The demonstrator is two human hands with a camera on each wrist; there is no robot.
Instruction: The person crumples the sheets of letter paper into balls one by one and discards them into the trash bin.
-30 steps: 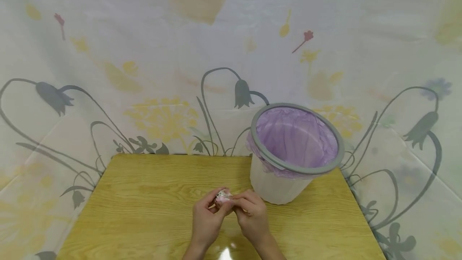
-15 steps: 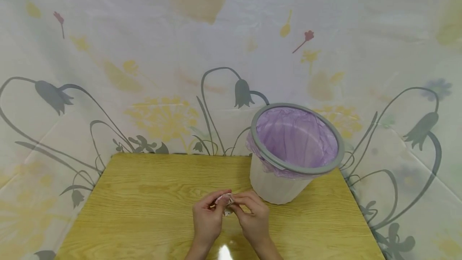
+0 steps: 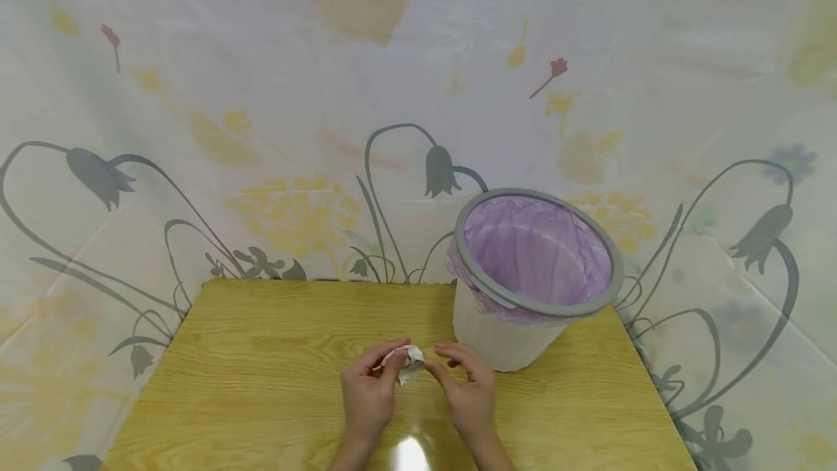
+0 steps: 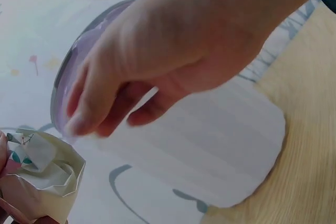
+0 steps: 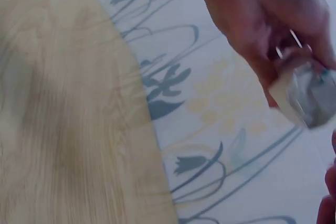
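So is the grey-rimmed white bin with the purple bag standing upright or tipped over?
Upright. The grey-rimmed white bin stands on its base on the wooden table, its purple bag opening upward.

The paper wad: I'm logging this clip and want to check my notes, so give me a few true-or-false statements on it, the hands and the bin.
1. The left hand holds the paper wad. True.
2. The right hand grips the wad too. False: its fingers are just beside the wad, apart from it.
3. The bin lies tipped on its side. False: it stands upright on the table.
4. The bin has a purple liner. True.
5. The wad is inside the bin. False: it is above the table, left of the bin.
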